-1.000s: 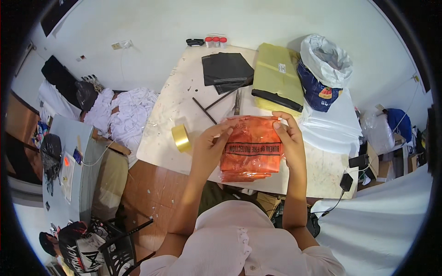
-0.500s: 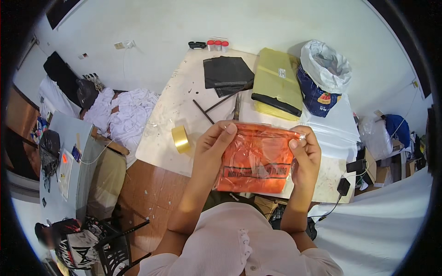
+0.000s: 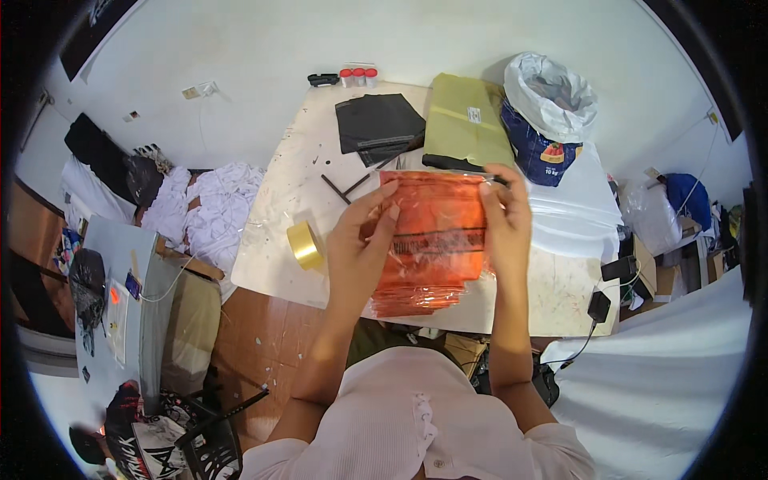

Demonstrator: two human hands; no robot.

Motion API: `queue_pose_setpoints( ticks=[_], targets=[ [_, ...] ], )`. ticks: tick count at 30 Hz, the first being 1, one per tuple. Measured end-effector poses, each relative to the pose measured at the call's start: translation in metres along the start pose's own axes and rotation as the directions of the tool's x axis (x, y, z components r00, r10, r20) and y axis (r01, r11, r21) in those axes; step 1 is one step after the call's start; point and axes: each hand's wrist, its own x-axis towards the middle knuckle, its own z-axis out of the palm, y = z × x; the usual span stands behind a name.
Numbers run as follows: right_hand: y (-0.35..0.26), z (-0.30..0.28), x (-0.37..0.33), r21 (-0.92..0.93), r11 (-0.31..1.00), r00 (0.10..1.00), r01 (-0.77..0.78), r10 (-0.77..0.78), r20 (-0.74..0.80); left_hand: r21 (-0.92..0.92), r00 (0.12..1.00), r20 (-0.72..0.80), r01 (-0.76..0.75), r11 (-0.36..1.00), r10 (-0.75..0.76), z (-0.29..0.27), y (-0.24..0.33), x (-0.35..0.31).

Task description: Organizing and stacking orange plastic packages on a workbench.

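Note:
Between my hands is a flat orange packet [image 3: 436, 212] in clear, shiny plastic, with a dark printed band across it. My left hand [image 3: 364, 240] grips its left edge, thumb on the front face. At the upper right corner, my right hand [image 3: 508, 220] pinches it, thumb in front and fingers behind. Below the band, several layered orange edges [image 3: 420, 299] show; whether they belong to this packet or to others beneath it I cannot tell. Left of my left hand stands a roll of yellow tape [image 3: 305, 245] on the table.
Beyond my hands the white table [image 3: 276, 200] bears black folded sheets [image 3: 380, 124], a dark T-shaped bar [image 3: 346, 190], a yellow package [image 3: 466, 120] and a blue bag with a white liner [image 3: 548, 120]. Small red-capped jars [image 3: 358, 78] stand at the back. A black power adapter [image 3: 598, 306] lies right.
Both hands have moved the orange packet away from my body and slightly left. My left hand has shifted from its top corner to its left side. Layered lower edges now show.

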Motion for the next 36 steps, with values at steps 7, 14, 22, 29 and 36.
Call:
queue_pose_setpoints(
  ticks=[7,14,22,29,36],
  targets=[
    [0.017,0.012,-0.006,-0.425,0.902,0.992,-0.067,0.105,0.066,0.049,0.976,0.066,0.207,0.977,-0.210,-0.015,-0.024,-0.002],
    [0.027,0.018,-0.013,-0.564,0.798,0.977,0.213,-0.172,0.126,0.294,0.997,0.066,-0.061,0.954,0.043,-0.020,-0.041,-0.013],
    [0.031,0.018,-0.016,-0.598,0.780,0.980,0.185,-0.099,0.174,0.407,0.996,0.085,-0.059,0.911,0.026,-0.019,-0.034,-0.019],
    [0.021,0.012,-0.014,-0.717,0.669,0.979,0.197,-0.093,0.183,0.429,0.994,0.094,0.006,0.903,-0.051,-0.024,-0.034,-0.011],
    [0.024,0.024,-0.004,-0.626,0.752,0.948,0.206,0.006,0.319,0.418,0.991,0.109,0.026,0.908,-0.078,-0.022,-0.043,0.023]
  ],
)
